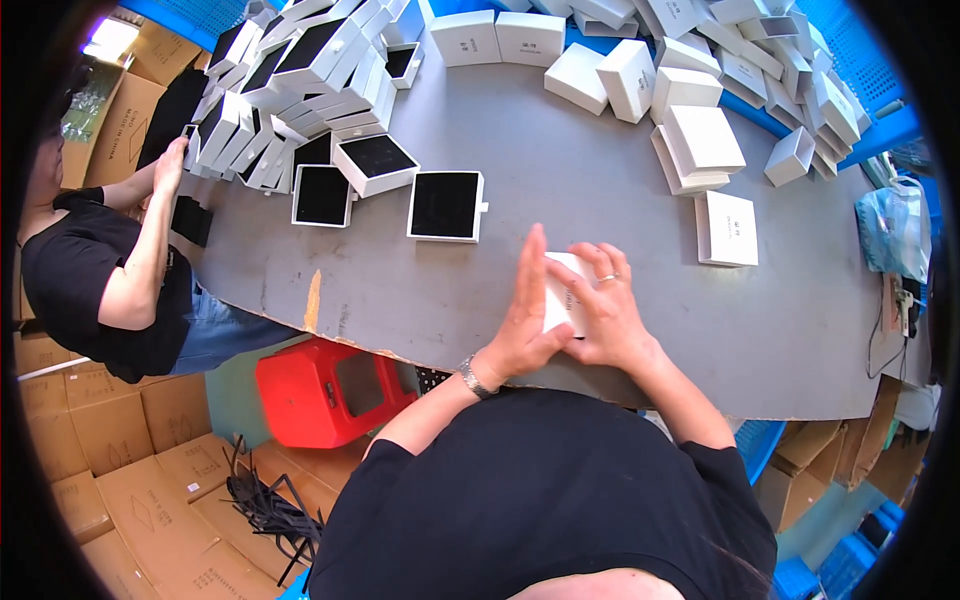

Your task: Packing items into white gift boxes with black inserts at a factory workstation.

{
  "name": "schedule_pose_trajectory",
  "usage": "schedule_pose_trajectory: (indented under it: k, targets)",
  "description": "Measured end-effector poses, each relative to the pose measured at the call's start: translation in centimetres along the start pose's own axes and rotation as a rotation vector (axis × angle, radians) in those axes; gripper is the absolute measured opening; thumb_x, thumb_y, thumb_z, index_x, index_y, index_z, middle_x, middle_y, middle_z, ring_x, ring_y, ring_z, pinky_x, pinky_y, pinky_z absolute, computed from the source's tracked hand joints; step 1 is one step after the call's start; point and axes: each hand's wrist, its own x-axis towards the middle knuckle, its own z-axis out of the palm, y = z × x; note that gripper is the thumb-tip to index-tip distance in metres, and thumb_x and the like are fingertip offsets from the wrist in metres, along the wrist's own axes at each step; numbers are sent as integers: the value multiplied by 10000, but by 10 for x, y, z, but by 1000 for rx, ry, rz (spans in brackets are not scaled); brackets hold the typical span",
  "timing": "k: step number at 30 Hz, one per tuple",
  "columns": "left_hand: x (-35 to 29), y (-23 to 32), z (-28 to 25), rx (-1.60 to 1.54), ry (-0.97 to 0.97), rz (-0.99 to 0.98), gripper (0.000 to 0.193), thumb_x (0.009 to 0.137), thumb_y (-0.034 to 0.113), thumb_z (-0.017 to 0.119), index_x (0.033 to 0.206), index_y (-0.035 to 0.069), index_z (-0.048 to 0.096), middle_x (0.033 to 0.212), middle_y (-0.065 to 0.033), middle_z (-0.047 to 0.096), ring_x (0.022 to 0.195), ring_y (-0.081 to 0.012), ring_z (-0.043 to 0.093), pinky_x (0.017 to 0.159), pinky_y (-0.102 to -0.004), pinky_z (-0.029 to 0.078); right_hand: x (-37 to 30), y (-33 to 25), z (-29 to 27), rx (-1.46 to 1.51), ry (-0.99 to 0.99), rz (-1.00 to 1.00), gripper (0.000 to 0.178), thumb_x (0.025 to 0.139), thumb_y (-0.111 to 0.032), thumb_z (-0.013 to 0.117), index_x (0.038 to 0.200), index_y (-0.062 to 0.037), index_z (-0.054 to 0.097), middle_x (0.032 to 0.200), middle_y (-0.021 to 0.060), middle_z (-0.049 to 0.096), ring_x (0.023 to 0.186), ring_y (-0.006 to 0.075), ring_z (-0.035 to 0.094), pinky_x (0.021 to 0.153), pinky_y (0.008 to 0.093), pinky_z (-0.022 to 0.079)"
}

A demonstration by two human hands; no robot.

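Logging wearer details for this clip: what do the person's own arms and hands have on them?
Bare forearms below short black sleeves. The left hand has a silver metal wristwatch at the wrist; the right hand wears a silver ring. No gloves.

Two bare forearms reach forward from the lower edge, the left hand upright on its edge with fingers straight and a watch on its wrist, the right hand cupped beside it, ringed.

A packing workshop: grey worktable heaped with white gift boxes, cardboard cartons around.
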Motion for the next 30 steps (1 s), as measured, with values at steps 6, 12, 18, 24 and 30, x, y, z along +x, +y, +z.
schedule_pose_trajectory:
  k: [6,12,18,24,30]
  targets:
    - [31,19,-68,1030,40,108,784,784,445,805,1435,94,545,1593,-211,320,1519,-405,172,1211,-563,198,-80,-6,-106,-377,-270,408,785,607,-325,873,1330,-170,611,1396,173,467,1310,413,415,1080,544,356]
    - [47,2,-73,959,3,-25,477,748,241,755,1192,124,625,1387,-133,509,1406,-357,373,1152,-600,204,-69,70,-126,-608,205,408,781,684,-387,842,1373,-147,564,1449,215,490,1352,460,397,1154,604,280]
    - [36,25,-71,691,-381,106,173,703,44,639,843,147,630,1323,-27,600,1459,-340,377,1207,-628,88,-40,86,-107,-575,49,485,778,641,-324,861,1347,-165,576,1507,166,449,1396,429,357,1146,570,289]
    - [8,28,-42,652,-106,-113,496,654,332,921,848,93,532,1491,-171,452,1357,-419,432,1100,-527,377,-29,60,-77,-290,40,256,648,610,-232,856,1209,-206,611,1494,135,445,1340,410,439,1099,512,334]
    - [11,20,-48,488,-291,2,457,672,237,886,836,67,494,1562,-199,419,1117,-346,577,929,-432,491,-54,30,-61,-184,-82,180,643,577,-164,819,1185,-198,616,1508,117,446,1331,412,440,1098,522,333]
